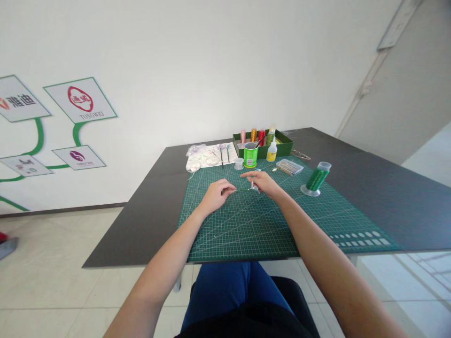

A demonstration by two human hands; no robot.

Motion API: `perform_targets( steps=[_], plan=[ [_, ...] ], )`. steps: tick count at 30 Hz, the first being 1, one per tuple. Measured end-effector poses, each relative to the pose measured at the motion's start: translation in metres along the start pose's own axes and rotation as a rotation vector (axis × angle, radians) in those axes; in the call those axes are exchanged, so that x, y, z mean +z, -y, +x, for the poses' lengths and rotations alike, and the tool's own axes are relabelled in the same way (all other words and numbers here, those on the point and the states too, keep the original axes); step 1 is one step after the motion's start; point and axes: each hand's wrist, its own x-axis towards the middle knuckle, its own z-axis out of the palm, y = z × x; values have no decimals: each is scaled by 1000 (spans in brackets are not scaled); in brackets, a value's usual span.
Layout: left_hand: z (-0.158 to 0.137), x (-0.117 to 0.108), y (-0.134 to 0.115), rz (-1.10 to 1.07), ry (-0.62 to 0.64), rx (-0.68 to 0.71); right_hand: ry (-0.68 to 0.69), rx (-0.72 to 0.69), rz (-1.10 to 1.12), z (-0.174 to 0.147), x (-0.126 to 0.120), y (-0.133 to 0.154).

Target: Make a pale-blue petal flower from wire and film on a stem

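In the head view, which is the one feed I have, I see both bare arms come up from the bottom corners and converge over the green cutting mat (243, 230), the forearms slanting inward and the hands close together near the middle, well apart from the mat's front edge. My left hand (219, 191) lies low with its back upward and its wrist bent a little; the fingers curl in and the thumb meets them, so I read it as pinched closed on one end of a thin green stem (243, 189). That stem runs almost level across the gap between the hands, above or on the mat; I can't tell which from here. My right hand (260, 182) has its index finger stretched out toward the left, clear of the stem, while the thumb and the other fingers close around a small pale piece (254, 188) at the stem's other end; exactly which fingertips press on it is too small to make out. Just beyond the hands I have a small white tub (238, 164), a bright green can (250, 157) and a squeeze bottle (271, 153). A clear box (298, 167) sits past the right hand, and a spool of green thread (317, 177) stands farther right, tilted in my view.
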Motion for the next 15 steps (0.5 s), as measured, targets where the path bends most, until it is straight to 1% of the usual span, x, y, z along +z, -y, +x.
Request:
perform_targets(
  steps=[4, 15],
  plan=[
    [0, 1, 2, -9, -9, 14, -7, 10, -23, -2, 1, 3],
    [0, -1, -1, -18, -13, 0, -15, 1, -73, -2, 1, 4]
  ],
)
